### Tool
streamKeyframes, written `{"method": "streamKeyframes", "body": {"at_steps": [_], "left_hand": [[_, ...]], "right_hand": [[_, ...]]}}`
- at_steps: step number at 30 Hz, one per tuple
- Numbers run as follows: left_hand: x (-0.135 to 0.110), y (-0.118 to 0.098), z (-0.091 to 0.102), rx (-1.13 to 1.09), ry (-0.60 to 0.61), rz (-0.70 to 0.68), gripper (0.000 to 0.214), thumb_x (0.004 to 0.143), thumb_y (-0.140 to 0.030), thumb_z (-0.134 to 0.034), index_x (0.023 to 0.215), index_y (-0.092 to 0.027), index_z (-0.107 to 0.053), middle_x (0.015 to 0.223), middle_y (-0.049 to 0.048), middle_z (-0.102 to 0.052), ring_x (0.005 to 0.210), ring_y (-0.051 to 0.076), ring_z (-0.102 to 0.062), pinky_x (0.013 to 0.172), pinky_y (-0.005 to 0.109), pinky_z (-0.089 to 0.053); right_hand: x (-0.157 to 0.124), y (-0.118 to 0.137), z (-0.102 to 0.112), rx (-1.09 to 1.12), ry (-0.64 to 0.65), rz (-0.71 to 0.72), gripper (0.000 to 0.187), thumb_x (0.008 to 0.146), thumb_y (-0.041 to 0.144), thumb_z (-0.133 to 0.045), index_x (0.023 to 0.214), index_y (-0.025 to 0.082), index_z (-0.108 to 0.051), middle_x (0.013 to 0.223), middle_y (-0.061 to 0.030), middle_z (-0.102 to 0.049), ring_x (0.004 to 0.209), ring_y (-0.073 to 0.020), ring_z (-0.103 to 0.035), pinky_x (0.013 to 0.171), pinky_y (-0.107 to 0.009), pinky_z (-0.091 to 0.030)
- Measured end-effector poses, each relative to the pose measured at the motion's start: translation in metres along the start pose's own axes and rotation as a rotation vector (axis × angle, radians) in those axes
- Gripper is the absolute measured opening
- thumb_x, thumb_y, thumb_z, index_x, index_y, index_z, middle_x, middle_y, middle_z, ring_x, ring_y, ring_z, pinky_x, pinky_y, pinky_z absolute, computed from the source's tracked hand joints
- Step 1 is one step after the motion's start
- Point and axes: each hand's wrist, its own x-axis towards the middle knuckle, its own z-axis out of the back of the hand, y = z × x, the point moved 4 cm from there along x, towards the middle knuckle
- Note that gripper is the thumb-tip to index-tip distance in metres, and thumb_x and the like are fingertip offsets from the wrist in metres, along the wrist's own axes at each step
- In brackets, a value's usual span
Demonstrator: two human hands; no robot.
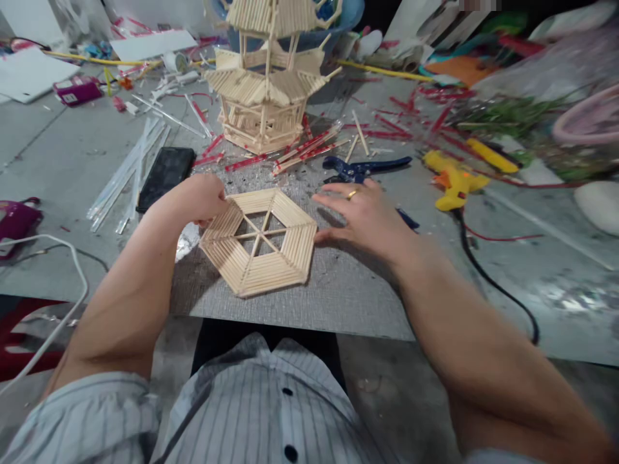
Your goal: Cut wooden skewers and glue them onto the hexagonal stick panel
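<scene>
A flat hexagonal stick frame (264, 274), built from rows of thin pale wooden sticks, lies near the table's front edge. Six spokes cross its open middle. My left hand (203, 196) is closed at the frame's upper left edge, its fingertips partly hidden. On the other side, my right hand (370, 216) has its fingers apart, with a ring on one and the thumb at the frame's right edge. Behind the frame stands a tiered pagoda model (265, 90) of similar sticks.
Blue pliers (365, 167) lie beyond my right hand, and a yellow glue gun (454, 180) with a black cord is farther right. A black phone (167, 177) and clear glue sticks (128, 171) lie on the left. Red-and-clear wrappers (309, 149) litter the grey table (300, 309).
</scene>
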Motion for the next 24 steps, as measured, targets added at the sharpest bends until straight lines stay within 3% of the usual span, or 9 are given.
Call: {"method": "streamKeyframes", "body": {"at_steps": [2, 5, 7, 8, 12, 14, 17, 22, 24], "left_hand": [[-0.003, 0.004, 0.002, -0.058, 0.046, 0.034, 0.018, 0.069, -0.028, -0.051, 0.067, -0.018, -0.066, 0.059, 0.0047, -0.064, 0.063, 0.019, -0.063, 0.065, 0.028, -0.046], [-0.002, 0.009, 0.012, -0.039, -0.253, 0.108, 0.026, 0.072, -0.028, -0.047, 0.08, -0.017, -0.069, 0.081, 0.0104, -0.07, 0.081, 0.026, -0.065, 0.071, 0.033, -0.047], [-0.001, 0.008, 0.015, -0.061, -0.456, 0.118, 0.031, 0.076, -0.028, -0.044, 0.089, -0.016, -0.069, 0.091, 0.0127, -0.07, 0.09, 0.026, -0.064, 0.075, 0.034, -0.047], [0.001, 0.005, 0.014, -0.093, -0.491, 0.085, 0.032, 0.077, -0.028, -0.044, 0.092, -0.016, -0.069, 0.093, 0.0122, -0.07, 0.09, 0.025, -0.063, 0.077, 0.032, -0.046], [0.009, -0.011, 0.003, -0.127, -0.437, -0.118, 0.029, 0.076, -0.028, -0.047, 0.089, -0.015, -0.069, 0.089, 0.0093, -0.071, 0.086, 0.021, -0.063, 0.078, 0.031, -0.046], [0.01, -0.012, 0.001, -0.097, -0.414, -0.141, 0.026, 0.074, -0.026, -0.047, 0.084, -0.016, -0.069, 0.086, 0.0083, -0.071, 0.083, 0.021, -0.063, 0.076, 0.031, -0.046], [0.007, -0.005, 0.006, -0.059, -0.37, -0.103, 0.021, 0.07, -0.023, -0.049, 0.076, -0.016, -0.067, 0.073, 0.0064, -0.068, 0.074, 0.021, -0.063, 0.071, 0.03, -0.046], [0.003, 0.001, 0.0, -0.219, 0.036, -0.167, 0.014, 0.069, -0.024, -0.051, 0.063, -0.018, -0.062, 0.051, 0.0003, -0.06, 0.053, 0.015, -0.058, 0.056, 0.025, -0.043], [0.001, -0.003, 0.002, -0.281, -0.031, -0.231, 0.015, 0.07, -0.026, -0.052, 0.068, -0.018, -0.064, 0.059, 0.0004, -0.064, 0.057, 0.014, -0.059, 0.057, 0.024, -0.044]], "right_hand": [[0.0, -0.007, 0.005, -0.038, -0.071, -0.12, 0.057, 0.084, 0.053, -0.058, 0.126, 0.014, -0.06, 0.124, -0.0182, -0.062, 0.114, -0.0362, -0.056, 0.095, -0.055, -0.041], [0.0, 0.002, 0.007, 0.01, 0.025, -0.128, 0.059, 0.086, 0.055, -0.052, 0.124, 0.011, -0.062, 0.104, -0.0164, -0.069, 0.101, -0.0334, -0.063, 0.087, -0.049, -0.046], [0.0, 0.016, 0.007, 0.067, 0.115, -0.023, 0.066, 0.081, 0.061, -0.056, 0.127, 0.014, -0.06, 0.109, -0.0151, -0.068, 0.105, -0.032, -0.062, 0.091, -0.047, -0.045], [-0.001, 0.022, 0.008, 0.083, 0.142, 0.03, 0.073, 0.076, 0.064, -0.06, 0.13, 0.014, -0.058, 0.118, -0.0156, -0.066, 0.11, -0.0326, -0.059, 0.095, -0.047, -0.043], [-0.006, 0.026, 0.005, 0.117, 0.266, 0.158, 0.098, 0.061, 0.065, -0.073, 0.14, 0.013, -0.047, 0.142, -0.0184, -0.048, 0.13, -0.0353, -0.045, 0.106, -0.049, -0.035], [-0.006, 0.019, 0.001, 0.143, 0.297, 0.17, 0.092, 0.066, 0.06, -0.071, 0.141, 0.013, -0.046, 0.144, -0.0176, -0.045, 0.132, -0.0342, -0.042, 0.107, -0.05, -0.034], [-0.004, 0.005, 0.0, 0.161, 0.226, 0.134, 0.074, 0.076, 0.054, -0.064, 0.139, 0.019, -0.049, 0.143, -0.0134, -0.047, 0.132, -0.033, -0.043, 0.106, -0.053, -0.033], [-0.003, -0.015, 0.012, 0.158, -0.043, -0.224, 0.049, 0.089, 0.047, -0.046, 0.131, 0.023, -0.058, 0.124, -0.0118, -0.061, 0.111, -0.0315, -0.059, 0.093, -0.051, -0.045], [-0.005, -0.018, 0.016, 0.165, -0.069, -0.381, 0.05, 0.09, 0.049, -0.043, 0.127, 0.02, -0.061, 0.108, -0.0128, -0.067, 0.096, -0.0304, -0.064, 0.084, -0.048, -0.049]]}}
